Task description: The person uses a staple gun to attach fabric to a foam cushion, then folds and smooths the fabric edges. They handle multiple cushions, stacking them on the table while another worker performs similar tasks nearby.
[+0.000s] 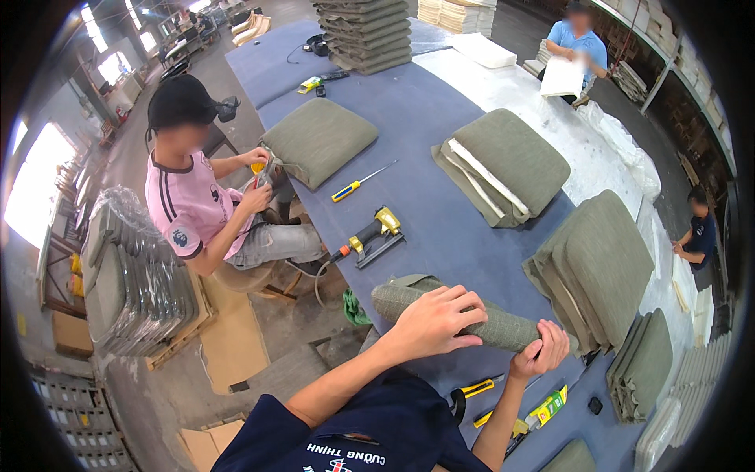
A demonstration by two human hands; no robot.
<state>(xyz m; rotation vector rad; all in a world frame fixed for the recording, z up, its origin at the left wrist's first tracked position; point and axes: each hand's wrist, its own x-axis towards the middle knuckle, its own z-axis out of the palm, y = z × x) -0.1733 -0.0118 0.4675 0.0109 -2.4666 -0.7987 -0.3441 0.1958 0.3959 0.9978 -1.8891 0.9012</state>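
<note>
A grey-green fabric-covered seat cushion is tilted up on its edge at the table's near side, directly in front of me. My left hand is closed over its upper edge with bent fingers. At the cushion's right end, my right hand grips the edge, fingers curled. The cushion's far face is hidden from me. Beyond it a brass-coloured staple gun lies on the blue-grey tabletop, joined to an air hose. A screwdriver with a yellow and blue handle lies farther off.
Folded-edge cushions and a cushion stack stand to the right. A yellow cutter knife and a green-yellow packet lie near my right forearm. A co-worker in pink sits left, working on another cushion. A tall cushion pile rises behind.
</note>
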